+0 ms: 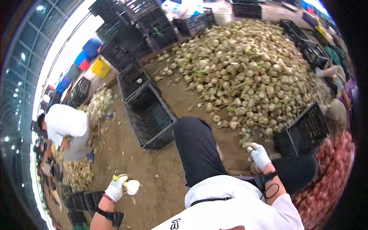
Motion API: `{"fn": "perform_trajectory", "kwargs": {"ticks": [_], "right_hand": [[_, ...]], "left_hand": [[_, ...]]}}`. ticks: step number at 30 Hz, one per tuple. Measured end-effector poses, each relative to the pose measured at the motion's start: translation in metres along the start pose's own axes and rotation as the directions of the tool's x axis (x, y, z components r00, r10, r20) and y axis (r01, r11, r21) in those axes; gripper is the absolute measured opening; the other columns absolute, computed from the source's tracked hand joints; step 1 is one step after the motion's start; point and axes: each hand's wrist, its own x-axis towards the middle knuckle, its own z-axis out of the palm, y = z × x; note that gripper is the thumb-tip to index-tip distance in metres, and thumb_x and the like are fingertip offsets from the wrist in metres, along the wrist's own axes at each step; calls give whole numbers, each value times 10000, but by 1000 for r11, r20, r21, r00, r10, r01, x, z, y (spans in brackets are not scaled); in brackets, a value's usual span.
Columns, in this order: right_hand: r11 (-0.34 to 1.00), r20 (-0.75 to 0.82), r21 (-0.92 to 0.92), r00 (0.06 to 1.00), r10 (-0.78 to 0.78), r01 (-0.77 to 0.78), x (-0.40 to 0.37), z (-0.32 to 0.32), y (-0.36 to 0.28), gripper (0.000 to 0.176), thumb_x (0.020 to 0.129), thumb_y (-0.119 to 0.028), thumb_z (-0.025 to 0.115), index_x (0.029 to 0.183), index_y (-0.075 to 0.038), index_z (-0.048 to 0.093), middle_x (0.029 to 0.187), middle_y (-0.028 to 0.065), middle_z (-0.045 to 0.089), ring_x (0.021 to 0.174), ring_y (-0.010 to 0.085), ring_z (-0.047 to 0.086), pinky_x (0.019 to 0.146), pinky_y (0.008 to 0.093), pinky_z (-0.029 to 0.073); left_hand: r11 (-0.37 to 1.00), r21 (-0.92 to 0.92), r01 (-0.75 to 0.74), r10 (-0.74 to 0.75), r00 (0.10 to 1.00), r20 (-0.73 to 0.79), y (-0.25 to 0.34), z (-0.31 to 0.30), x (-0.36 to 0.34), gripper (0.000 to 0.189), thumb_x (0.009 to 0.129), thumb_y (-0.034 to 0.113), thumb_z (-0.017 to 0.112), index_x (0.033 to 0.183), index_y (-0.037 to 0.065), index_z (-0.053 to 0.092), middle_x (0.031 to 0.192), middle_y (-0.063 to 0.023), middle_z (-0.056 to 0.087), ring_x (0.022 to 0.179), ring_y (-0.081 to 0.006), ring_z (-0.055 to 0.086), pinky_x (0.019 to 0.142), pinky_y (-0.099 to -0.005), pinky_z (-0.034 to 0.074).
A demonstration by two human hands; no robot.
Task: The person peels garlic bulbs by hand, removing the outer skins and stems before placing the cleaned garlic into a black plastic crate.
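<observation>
My left hand (117, 187), in a striped white glove, is closed around a white bulb (132, 187) at the lower left, over the dirt floor. My right hand (259, 155), gloved too, is closed near the lower edge of the big heap of bulbs (245, 73); what its fingers hold, if anything, is too small to make out. Just right of my right hand stands a black crate (303, 132).
Two black crates (149, 115) stand ahead of my knee. A co-worker in a white shirt (67, 124) bends over bulbs at the left. Red mesh sacks (327, 180) lie at the right, and another person's gloved hands (337, 82) show at the far right.
</observation>
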Motion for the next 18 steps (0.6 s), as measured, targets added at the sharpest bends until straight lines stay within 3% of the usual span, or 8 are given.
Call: {"fn": "perform_trajectory", "kwargs": {"ticks": [4,6,8,11,13,14,15,18], "right_hand": [[991,56,-129,998,31,-24,-4,13,-27,186,934,-66,572,1082,-67,685,866,70,671,750,144,588,699,273,481],[980,19,-181,997,81,-77,-14,8,-46,203,934,-53,564,1100,-65,680,912,79,684,774,144,595,722,269,484],[978,-159,79,971,-178,192,-33,-2,-60,220,916,-31,564,1113,-42,661,984,105,695,856,181,634,786,268,492],[846,-459,-400,722,-518,352,-120,-48,-121,215,863,-23,597,1071,-16,648,1068,136,692,917,263,668,830,311,520],[962,-798,-12,578,-174,273,-178,-67,-105,232,914,-106,575,1130,-72,651,1121,116,678,864,168,646,762,285,531],[924,-854,-278,373,-362,261,-203,-74,-98,278,972,-121,508,1227,-88,615,1138,108,664,867,131,624,741,262,529],[983,-920,-169,345,-184,74,-239,-84,-71,313,1010,-125,454,1297,-71,567,1174,110,648,872,130,626,757,245,523],[996,-993,-52,108,-44,-78,-298,-74,17,304,1005,-102,463,1285,-75,580,1213,90,630,1008,173,594,924,285,467]], "left_hand": [[974,-186,-131,117,990,-79,25,18,60,201,930,249,598,1068,104,604,938,-66,662,833,-223,659,682,-406,569],[928,-191,-320,310,947,-82,33,-4,187,231,915,315,628,1076,154,585,926,-40,650,798,-212,650,631,-403,539],[907,-138,-397,341,887,-311,74,46,238,277,894,370,653,1088,187,580,975,-29,643,820,-211,643,604,-390,507],[926,75,-370,375,880,-292,90,108,272,583,855,384,713,1328,165,453,1185,-63,593,991,-236,607,760,-410,516],[829,129,-544,559,807,-189,59,140,273,673,865,248,731,1405,22,398,1364,-138,491,1235,-238,470,1051,-373,394],[806,267,-529,558,829,-41,38,148,264,615,867,234,730,1356,-14,453,1306,-145,548,1186,-245,513,1038,-368,404],[561,535,-632,605,754,257,18,143,255,498,902,131,678,1345,47,469,1274,-92,558,1100,-226,554,962,-327,461],[273,809,-520,648,721,245,-26,152,171,367,890,85,653,1230,-20,566,1171,-162,627,1106,-258,576,992,-364,437]]}}
